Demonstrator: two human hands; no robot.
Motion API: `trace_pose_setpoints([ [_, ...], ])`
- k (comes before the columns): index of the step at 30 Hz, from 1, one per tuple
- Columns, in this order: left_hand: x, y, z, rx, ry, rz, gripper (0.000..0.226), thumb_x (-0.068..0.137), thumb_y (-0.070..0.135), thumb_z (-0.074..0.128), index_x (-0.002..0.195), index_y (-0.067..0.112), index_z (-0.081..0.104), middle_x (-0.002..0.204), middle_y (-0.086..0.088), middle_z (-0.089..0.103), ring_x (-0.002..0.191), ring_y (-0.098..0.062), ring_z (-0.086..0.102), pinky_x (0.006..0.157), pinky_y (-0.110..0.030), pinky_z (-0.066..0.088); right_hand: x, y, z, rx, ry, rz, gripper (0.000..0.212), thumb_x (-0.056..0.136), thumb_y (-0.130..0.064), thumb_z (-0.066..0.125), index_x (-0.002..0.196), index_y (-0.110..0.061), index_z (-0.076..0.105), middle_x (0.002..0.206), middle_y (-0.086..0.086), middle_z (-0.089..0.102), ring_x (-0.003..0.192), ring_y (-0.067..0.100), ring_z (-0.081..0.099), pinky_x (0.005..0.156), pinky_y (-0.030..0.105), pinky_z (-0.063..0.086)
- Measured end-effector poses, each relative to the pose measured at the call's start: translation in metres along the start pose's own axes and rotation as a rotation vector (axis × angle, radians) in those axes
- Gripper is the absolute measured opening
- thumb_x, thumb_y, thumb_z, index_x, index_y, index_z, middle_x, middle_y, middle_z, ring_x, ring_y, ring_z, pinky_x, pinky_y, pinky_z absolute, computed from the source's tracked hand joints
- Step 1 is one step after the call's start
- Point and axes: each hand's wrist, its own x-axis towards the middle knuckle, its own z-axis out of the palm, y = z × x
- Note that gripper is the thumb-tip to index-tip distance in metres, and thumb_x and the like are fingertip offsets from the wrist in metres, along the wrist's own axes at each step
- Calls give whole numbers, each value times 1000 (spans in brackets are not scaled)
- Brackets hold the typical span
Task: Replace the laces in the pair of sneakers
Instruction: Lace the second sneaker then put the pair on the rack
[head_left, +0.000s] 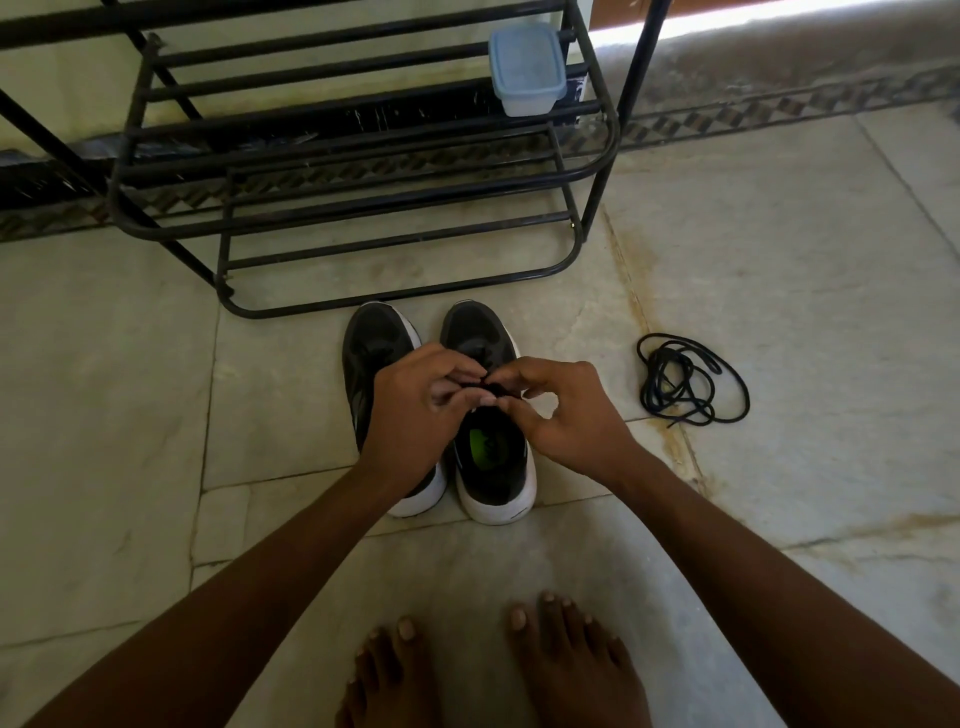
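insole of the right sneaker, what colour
Bright green insole, seen in the head view.

Tiled floor (779, 260) bears sneakers (496, 467), loose laces (693, 382) (coiled), rack (363, 171).

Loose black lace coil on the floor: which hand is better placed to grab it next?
Right hand, probably. The coiled black lace lies on the tile off to its side with open floor between; the left hand would have to cross over the black white-soled sneakers.
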Motion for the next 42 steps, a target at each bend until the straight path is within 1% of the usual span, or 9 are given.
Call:
trace_pose_setpoints([
  [9,3,-3,-14,184,-106,63,17,94,12,59,92,3,74,88,-6,65,80,-2,53,79,-8,44,0,6,2,-174,220,6,7,94,-11,66,93,-11,73,91,3,65,83,15,60,73,31,51],
  [14,12,-13,-34,367,-285,76,38,95,37,49,81,10,72,78,-3,59,68,-14,54,65,-24,38,-3,11,-7,-149,142,19,13,92,-8,69,101,-14,78,88,-1,72,73,9,65,67,25,54],
  [21,20,1,-47,110,-390,-255,16,92,-4,68,98,5,80,89,-4,75,77,0,71,80,-21,60,-6,8,-14,71,30,69,20,92,5,68,107,-3,78,91,5,74,72,14,74,69,32,63],
  [24,21,7,-49,86,-400,-320,11,92,0,69,98,3,78,84,-8,75,72,-16,74,77,-35,63,-7,7,-16,62,-12,63,23,91,8,67,109,-1,77,92,8,74,76,14,75,73,32,64],
  [28,28,13,-44,167,-418,-304,14,94,12,71,81,16,67,67,5,67,54,1,65,59,-10,51,-6,-1,-18,-101,-25,-62,16,94,0,62,100,-2,76,89,5,70,71,12,70,65,32,61],
  [32,35,16,-30,-36,-246,-451,14,97,16,68,85,14,61,70,-4,70,56,-8,68,52,-15,49,-7,-14,-17,-311,-110,-236,28,89,-15,44,99,-8,68,96,7,62,77,18,62,64,36,57],
  [35,40,25,-19,-309,-233,-563,10,97,11,68,90,6,63,74,-8,76,66,-19,75,57,-22,57,-10,-22,-11,-420,-125,-319,18,89,-5,58,105,-10,66,100,12,60,77,23,60,61,37,56],
  [40,45,23,-5,-298,-360,-547,12,101,23,62,93,14,62,82,-6,76,80,-16,75,81,-36,60,3,-21,-5,-518,40,-348,16,92,-11,57,99,-6,71,91,13,63,73,24,57,57,36,51],
  [42,44,22,-4,-279,-389,-550,15,104,28,56,93,17,58,83,-2,75,81,-13,73,80,-29,55,5,-18,-5,-484,114,-291,18,93,-15,57,96,-4,72,89,12,62,70,23,57,56,37,51],
])
